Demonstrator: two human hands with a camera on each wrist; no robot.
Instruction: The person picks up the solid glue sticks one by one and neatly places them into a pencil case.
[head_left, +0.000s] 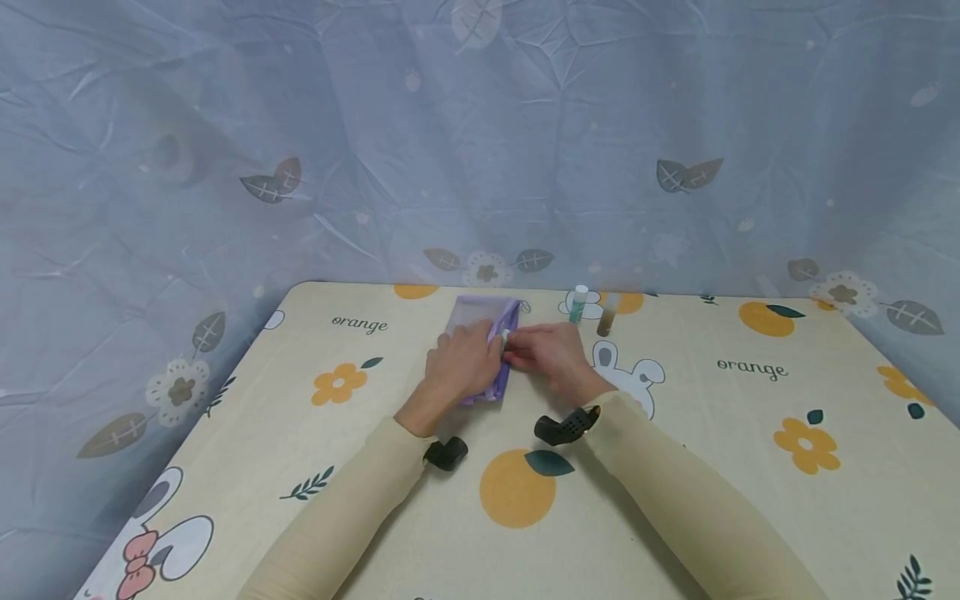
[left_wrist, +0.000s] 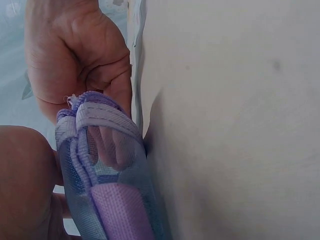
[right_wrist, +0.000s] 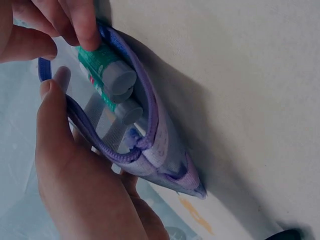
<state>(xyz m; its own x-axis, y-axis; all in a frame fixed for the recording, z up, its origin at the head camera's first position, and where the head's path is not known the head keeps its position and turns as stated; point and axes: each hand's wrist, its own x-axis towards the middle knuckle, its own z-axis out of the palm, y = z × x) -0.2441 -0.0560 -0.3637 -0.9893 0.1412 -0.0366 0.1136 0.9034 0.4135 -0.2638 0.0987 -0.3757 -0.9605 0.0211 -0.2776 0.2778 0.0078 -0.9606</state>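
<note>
Grey-capped green tubes (right_wrist: pixel 120 75) are inside the purple-rimmed mesh pouch (head_left: pixel 476 309), gripped by the left hand (head_left: pixel 467 360); one is pinched by the right hand (head_left: pixel 553 354). Far right, a white-capped teal tube (head_left: pixel 577 306) and brown tube (head_left: pixel 607 317) are left.

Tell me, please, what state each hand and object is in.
Mesh pouch: mouth open.
Left hand: gripping the pouch.
Green tubes inside: capped, side by side.
Right hand: at the pouch mouth; grip unclear.
Green tube outside: white-capped; standing or lying unclear.
Brown tube: apart from it; likewise unclear.
</note>
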